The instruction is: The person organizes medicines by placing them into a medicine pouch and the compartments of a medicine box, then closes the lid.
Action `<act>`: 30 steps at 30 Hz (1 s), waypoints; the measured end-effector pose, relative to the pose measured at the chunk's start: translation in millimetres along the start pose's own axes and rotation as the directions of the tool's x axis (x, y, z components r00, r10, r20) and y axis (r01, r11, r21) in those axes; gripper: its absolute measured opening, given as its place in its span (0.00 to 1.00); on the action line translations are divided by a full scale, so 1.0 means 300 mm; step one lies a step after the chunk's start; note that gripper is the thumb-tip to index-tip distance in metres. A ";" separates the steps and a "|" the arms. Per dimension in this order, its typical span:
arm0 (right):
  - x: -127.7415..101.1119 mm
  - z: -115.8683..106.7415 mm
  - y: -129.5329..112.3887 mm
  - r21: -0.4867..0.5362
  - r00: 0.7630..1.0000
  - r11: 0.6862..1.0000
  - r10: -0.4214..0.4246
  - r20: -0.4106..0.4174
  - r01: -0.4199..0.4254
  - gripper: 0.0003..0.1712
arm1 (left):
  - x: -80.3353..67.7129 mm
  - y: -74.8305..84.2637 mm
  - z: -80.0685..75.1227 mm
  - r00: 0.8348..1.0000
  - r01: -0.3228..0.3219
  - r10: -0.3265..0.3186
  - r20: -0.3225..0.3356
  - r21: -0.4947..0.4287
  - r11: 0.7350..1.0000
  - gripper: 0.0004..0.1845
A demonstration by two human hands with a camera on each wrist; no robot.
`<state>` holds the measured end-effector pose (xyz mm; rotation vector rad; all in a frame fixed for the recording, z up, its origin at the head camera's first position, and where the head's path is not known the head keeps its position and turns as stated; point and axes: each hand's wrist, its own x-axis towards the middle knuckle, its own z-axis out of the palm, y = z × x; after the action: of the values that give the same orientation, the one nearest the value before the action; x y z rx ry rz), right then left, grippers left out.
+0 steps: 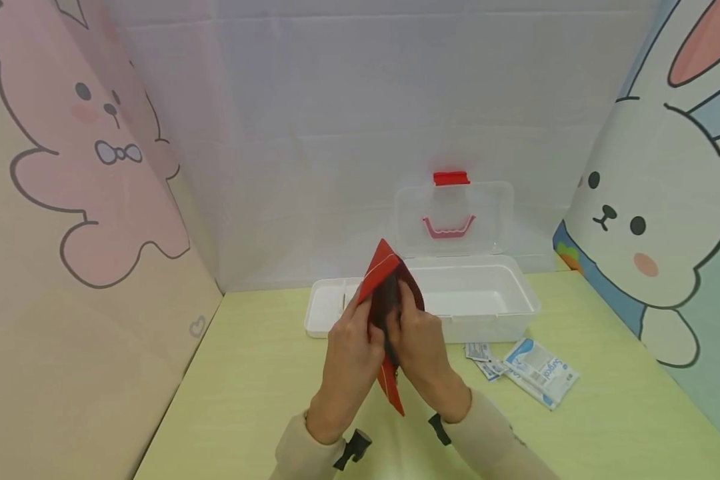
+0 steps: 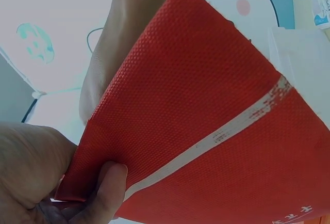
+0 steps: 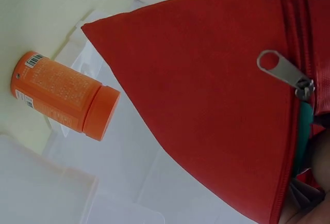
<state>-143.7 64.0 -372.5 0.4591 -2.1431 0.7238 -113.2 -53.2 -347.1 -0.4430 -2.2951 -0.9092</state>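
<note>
Both hands hold a red zippered fabric pouch [image 1: 379,263] up above the table, tilted on end. The left hand [image 1: 354,347] grips one side; in the left wrist view its thumb [image 2: 111,185] presses the red face near a pale stripe. On the other side, the right hand [image 1: 423,340] holds the pouch with fingers at the parted mouth. A metal zipper pull [image 3: 281,72] hangs by the opening in the right wrist view. Something green [image 3: 304,136] shows inside; its kind is hidden.
Behind the hands stands a clear plastic box [image 1: 486,327], its lid [image 1: 492,220] raised, with a white tray [image 1: 321,310] at left. Packets marked Surgical [image 1: 543,370] and small sachets [image 1: 479,352] lie at right. An orange bottle [image 3: 59,95] appears in the right wrist view.
</note>
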 end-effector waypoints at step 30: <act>0.008 -0.018 -0.007 0.014 0.960 0.987 0.149 0.237 -0.157 0.09 | -0.007 -0.005 -0.001 1.000 -0.026 0.026 0.016 0.025 0.999 0.24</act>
<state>-140.9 65.6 -367.1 0.4165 -2.4131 0.8266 -112.2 -54.5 -349.2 -0.4692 -2.3066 -0.8666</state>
